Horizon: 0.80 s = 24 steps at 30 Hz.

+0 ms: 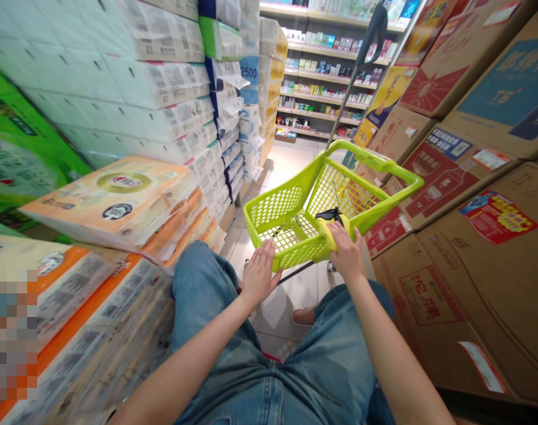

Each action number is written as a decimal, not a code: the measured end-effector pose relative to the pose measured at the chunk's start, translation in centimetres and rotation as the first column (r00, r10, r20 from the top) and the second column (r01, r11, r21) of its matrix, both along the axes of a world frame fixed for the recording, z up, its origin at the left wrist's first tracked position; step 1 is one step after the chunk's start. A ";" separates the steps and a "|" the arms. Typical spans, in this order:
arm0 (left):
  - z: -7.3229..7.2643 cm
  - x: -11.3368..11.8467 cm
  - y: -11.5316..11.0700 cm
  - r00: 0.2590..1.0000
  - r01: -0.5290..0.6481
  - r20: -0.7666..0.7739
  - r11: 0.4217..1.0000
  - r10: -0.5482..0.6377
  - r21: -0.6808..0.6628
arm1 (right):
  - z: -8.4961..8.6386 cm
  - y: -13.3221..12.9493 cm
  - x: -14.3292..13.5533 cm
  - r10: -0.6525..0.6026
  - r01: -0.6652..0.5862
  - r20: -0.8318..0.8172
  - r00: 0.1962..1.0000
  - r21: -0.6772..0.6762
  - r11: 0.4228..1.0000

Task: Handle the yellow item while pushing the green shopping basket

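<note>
A yellow-green plastic shopping basket [269, 211] with a raised handle loop stands low in front of my knees. My left hand [259, 274] rests on its near left rim, fingers stretched out flat and holding nothing. At the basket's near right rim, my right hand [345, 251] presses a yellow cloth-like item [325, 227] against the plastic. Something black lies on top of that item, beside my fingertips. Through the holes in the basket, the pale floor tiles show.
Stacks of wrapped paper packs [171, 82] rise on the left, with orange packs [114, 183] nearer. Cardboard boxes [455, 265] wall the right side. Behind the basket, a dark-handled pole [353, 77] leans before shelves [326, 74] of small goods.
</note>
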State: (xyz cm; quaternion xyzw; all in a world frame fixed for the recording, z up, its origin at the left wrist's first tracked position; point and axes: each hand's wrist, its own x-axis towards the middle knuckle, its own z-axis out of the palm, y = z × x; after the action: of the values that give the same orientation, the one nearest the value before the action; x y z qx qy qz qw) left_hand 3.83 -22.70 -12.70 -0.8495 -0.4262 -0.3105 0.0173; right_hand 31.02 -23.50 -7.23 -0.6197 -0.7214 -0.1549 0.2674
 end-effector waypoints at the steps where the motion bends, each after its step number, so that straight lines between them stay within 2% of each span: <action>1: 0.0 0.1 -0.1 1.000 0.001 0.003 1.000 -0.001 0.000 | 0.0 0.2 0.7 -0.051 0.051 -0.014 0.999 0.010 0.999; 3: 0.1 0.4 -0.3 1.000 0.005 0.014 1.000 -0.005 -0.002 | -0.2 0.3 0.2 -0.113 0.114 -0.042 0.993 0.025 0.993; 5: 0.0 0.7 -0.5 1.000 0.003 0.027 1.000 -0.002 -0.008 | -1.0 -0.2 -2.7 -0.105 0.108 -0.073 0.992 0.039 0.993; 9: -0.2 0.7 -0.5 0.999 0.005 0.032 0.999 -0.004 -0.037 | -2.6 -2.1 -10.8 0.098 -0.094 -0.097 0.990 0.044 0.995; 11: -0.3 0.4 -0.3 1.000 0.018 0.021 0.999 -0.017 -0.042 | -2.9 -2.8 -12.8 0.191 -0.189 -0.071 0.979 0.032 0.981; 13: -0.3 0.0 -0.1 1.000 0.021 0.008 0.999 -0.021 -0.027 | -2.6 -2.8 -12.2 0.250 -0.250 -0.022 0.968 0.003 0.968; 15: -0.2 -0.2 0.0 1.000 0.014 -0.004 1.000 -0.014 -0.010 | -1.9 -2.2 -9.4 0.258 -0.258 0.022 0.966 -0.029 0.966; 17: -0.1 -0.3 0.1 1.000 0.005 -0.009 1.000 -0.005 -0.001 | -1.0 -1.4 -5.2 0.185 -0.184 0.032 0.982 -0.031 0.982; 20: 0.0 -0.1 -0.1 1.000 0.001 -0.005 1.000 -0.001 -0.004 | -0.2 0.0 -0.1 -0.009 0.009 0.006 1.000 0.018 1.000; 22: 0.1 0.2 -0.2 1.000 0.003 0.003 1.000 -0.003 -0.008 | -0.2 0.3 0.7 -0.097 0.098 -0.020 0.995 0.032 0.995; 24: 0.1 0.5 -0.3 1.000 0.002 0.016 1.000 -0.002 -0.015 | -0.7 0.1 -1.1 -0.124 0.127 -0.057 0.991 0.040 0.991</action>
State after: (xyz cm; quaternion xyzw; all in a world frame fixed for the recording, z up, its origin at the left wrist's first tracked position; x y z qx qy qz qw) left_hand 4.33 -23.05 -12.61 -0.8476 -0.4276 -0.3142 0.0073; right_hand 29.93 -23.42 -7.98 -0.6619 -0.6700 -0.1700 0.2901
